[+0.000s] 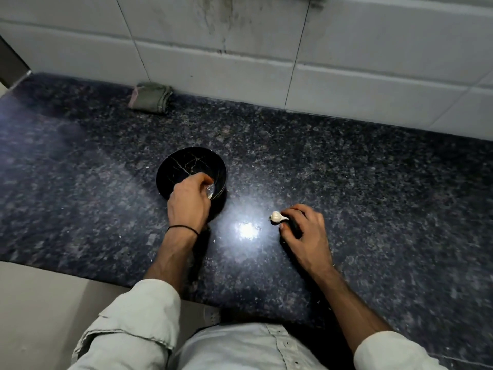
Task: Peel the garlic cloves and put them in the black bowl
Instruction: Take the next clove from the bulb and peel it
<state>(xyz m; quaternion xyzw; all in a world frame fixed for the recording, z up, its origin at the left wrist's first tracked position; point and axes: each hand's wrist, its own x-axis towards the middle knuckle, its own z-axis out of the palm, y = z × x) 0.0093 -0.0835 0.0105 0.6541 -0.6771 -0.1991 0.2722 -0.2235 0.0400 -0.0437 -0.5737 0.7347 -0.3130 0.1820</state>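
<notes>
The black bowl, marked with thin pale veins, stands on the dark speckled counter. My left hand hangs over the bowl's near rim with curled fingers, and something pale and small shows at its fingertips; what it is I cannot make out. To the right, my right hand rests on the counter and pinches a white garlic piece by its stem end between thumb and fingers. The inside of the bowl under my left hand is hidden.
A folded grey-green cloth lies against the white tiled wall at the back. A bright glare spot sits between my hands. The counter's front edge runs near my body at the lower left.
</notes>
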